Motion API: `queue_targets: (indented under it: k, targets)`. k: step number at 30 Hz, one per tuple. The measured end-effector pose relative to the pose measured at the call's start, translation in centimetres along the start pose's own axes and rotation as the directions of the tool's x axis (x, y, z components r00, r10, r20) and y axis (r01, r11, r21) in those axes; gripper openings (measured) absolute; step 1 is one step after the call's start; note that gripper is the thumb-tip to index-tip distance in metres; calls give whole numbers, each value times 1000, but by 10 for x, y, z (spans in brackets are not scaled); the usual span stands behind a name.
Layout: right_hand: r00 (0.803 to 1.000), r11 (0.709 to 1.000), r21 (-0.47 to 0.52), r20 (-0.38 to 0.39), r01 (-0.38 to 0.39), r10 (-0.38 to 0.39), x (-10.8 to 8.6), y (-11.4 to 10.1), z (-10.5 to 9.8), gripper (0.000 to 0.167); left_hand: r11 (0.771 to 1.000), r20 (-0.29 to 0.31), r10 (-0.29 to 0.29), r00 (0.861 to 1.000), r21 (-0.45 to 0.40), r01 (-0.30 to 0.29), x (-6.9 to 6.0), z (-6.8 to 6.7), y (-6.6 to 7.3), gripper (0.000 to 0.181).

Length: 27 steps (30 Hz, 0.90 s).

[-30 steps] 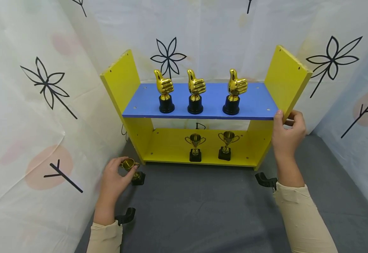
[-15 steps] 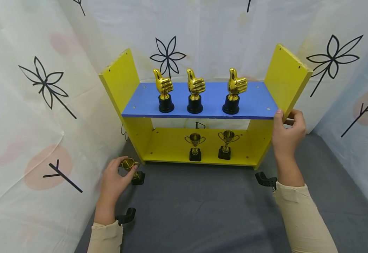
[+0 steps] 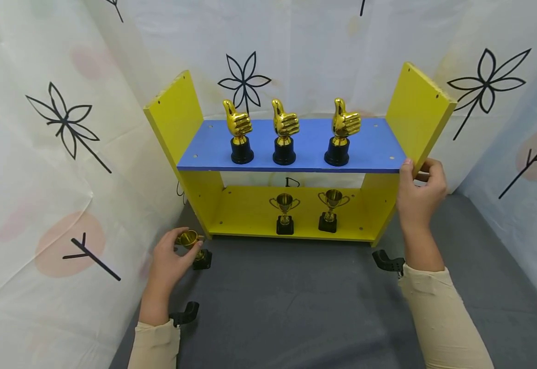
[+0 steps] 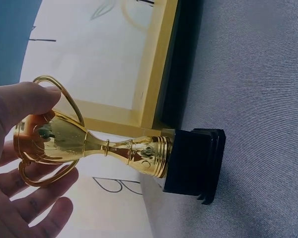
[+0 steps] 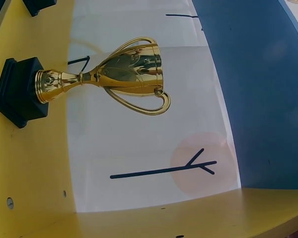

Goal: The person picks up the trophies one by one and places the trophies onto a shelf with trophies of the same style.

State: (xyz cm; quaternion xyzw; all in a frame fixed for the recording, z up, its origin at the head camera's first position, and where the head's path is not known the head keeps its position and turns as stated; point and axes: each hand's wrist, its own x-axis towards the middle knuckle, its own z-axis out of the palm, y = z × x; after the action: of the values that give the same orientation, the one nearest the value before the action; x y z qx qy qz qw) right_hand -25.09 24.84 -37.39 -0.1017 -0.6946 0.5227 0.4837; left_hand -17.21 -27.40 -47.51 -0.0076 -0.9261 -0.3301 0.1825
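Observation:
My left hand [image 3: 171,261] holds a gold trophy cup [image 4: 59,139] at its bowl and handles, thumb on one side and fingers on the other. The cup's black base [image 4: 193,161] stands on the grey cloth, left of the shelf's front corner. My right hand [image 3: 420,197] grips the front edge of the yellow right side panel [image 3: 418,113], the thumb by the end of the blue shelf board [image 3: 291,168]. Two like trophy cups, one left [image 3: 284,212] and one right [image 3: 330,210], stand on the yellow bottom board [image 3: 241,210]; one also shows in the right wrist view.
Three gold thumbs-up trophies, left [image 3: 240,130], middle [image 3: 285,131] and right [image 3: 341,131], stand on the blue board. A yellow left side panel [image 3: 176,118] rises beside them. Patterned white cloth [image 3: 314,61] hangs behind; grey cloth [image 3: 291,302] covers the surface in front.

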Motion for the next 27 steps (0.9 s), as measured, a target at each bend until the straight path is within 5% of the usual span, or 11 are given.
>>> queue_targets:
  k: [27]
  targets:
    - [1000,1000,1,5,3,-3,0,0,0,28,993,8,109,994,-48,-109,9,4,18,50]
